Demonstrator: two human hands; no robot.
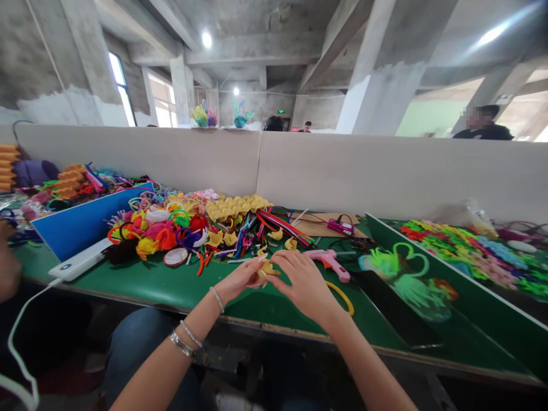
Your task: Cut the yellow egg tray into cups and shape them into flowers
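Between my two hands, above the green tabletop, is a small yellow egg-carton cup point(267, 268). My left hand point(244, 278) grips it from the left, fingers closed. From the right, my right hand point(297, 279) pinches its other edge with thumb and fingers. Just beyond lies a pink glue gun point(329, 261), and a yellow pipe cleaner point(342, 297) curves beside my right wrist. Loose cut yellow cups point(230, 238) lie past my hands, near a yellow egg carton point(237, 206) resting on the craft pile.
A heap of colourful pipe-cleaner pieces point(158, 228) fills the left. A blue divider point(92, 220) and white power strip point(81, 260) stand further left. To the right are a dark phone point(394, 308), green pipe-cleaner swans point(422, 285) and a green divider point(454, 271). A person's arm point(8, 265) shows far left.
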